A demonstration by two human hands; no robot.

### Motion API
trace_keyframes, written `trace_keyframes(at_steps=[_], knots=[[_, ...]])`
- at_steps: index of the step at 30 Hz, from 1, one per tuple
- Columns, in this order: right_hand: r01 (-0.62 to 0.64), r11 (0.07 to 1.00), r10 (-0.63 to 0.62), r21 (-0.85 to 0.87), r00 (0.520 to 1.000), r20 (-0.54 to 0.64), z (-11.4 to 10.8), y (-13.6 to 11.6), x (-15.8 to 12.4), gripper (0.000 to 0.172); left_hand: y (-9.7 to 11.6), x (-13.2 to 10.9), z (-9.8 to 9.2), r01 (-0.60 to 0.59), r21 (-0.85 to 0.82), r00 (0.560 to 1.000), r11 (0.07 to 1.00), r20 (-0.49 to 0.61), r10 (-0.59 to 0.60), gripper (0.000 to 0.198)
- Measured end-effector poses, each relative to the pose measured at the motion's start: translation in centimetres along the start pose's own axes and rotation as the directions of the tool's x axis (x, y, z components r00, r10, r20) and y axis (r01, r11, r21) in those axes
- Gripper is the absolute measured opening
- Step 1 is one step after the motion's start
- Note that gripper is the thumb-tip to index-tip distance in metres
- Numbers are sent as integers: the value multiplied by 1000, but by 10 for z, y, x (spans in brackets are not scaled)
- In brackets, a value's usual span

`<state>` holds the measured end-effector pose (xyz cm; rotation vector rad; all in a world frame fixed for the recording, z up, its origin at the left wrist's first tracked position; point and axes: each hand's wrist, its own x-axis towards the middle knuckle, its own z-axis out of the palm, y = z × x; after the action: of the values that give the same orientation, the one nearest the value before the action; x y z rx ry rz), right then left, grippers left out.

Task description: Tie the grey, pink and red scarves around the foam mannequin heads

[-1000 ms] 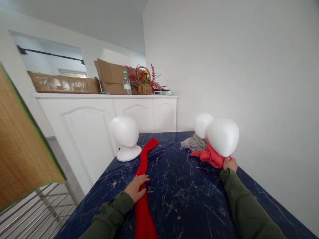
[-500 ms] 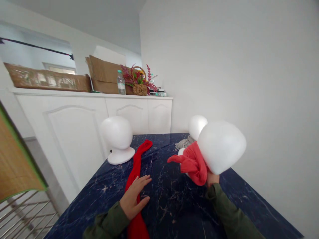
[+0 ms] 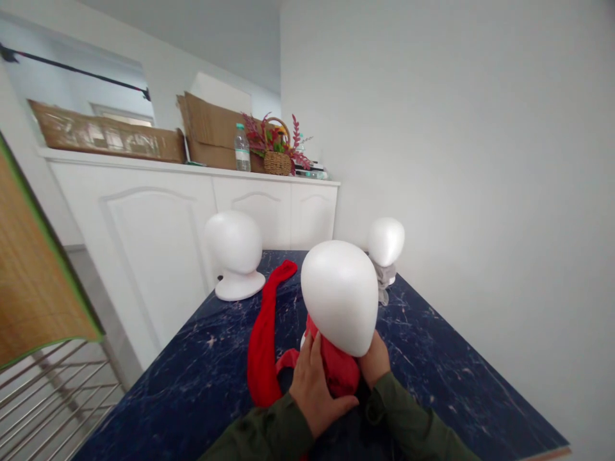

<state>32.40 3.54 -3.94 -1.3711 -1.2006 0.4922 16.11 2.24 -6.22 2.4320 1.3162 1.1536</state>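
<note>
In front of me is a white mannequin head (image 3: 339, 291), leaning slightly, with a coral-red scarf (image 3: 340, 370) wrapped round its neck. My left hand (image 3: 314, 387) rests against the scarf, fingers stretched out and thumb apart. On the other side, my right hand (image 3: 376, 362) grips the mannequin head at the neck; its fingertips are hidden behind the head and scarf. A brighter red scarf (image 3: 263, 346) lies lengthwise on the table just left of my left hand. One end of the coral scarf reaches toward it.
On the dark blue marbled table (image 3: 192, 358), a bare white mannequin head (image 3: 235, 246) stands at left and another (image 3: 386, 242) with a grey scarf (image 3: 384, 276) at back right. A metal rack (image 3: 72, 397) flanks the table at left; white cabinets (image 3: 148, 237) stand behind.
My right hand has brought the mannequin head with the coral scarf leftward to the middle, more upright. My left hand has moved right, off the bright red scarf and onto the coral one.
</note>
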Motion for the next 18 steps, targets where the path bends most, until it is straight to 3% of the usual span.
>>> trace_keyframes(at_steps=[5, 8, 11, 15, 18], knots=[[74, 976, -75, -207, 997, 2, 1, 6, -3, 14, -3, 13, 5, -12, 19, 989, 1000, -148, 14, 92], [74, 962, -78, -264, 997, -6, -1, 10, 0, 11, -11, 15, -3, -4, 10, 994, 1000, -105, 5, 81], [17, 966, -41, -257, 995, -86, -5, 14, 6, 18, -19, 16, -16, 71, 24, 997, 997, -43, -70, 68], [-67, 996, 59, -54, 990, -131, -3, 21, 10, 21, -29, 22, -30, 144, -8, 990, 990, 16, -144, 48], [-208, 925, 240, 318, 969, -65, 3, 22, 8, 20, -35, 26, -33, 140, -122, 990, 983, 40, -136, 40]])
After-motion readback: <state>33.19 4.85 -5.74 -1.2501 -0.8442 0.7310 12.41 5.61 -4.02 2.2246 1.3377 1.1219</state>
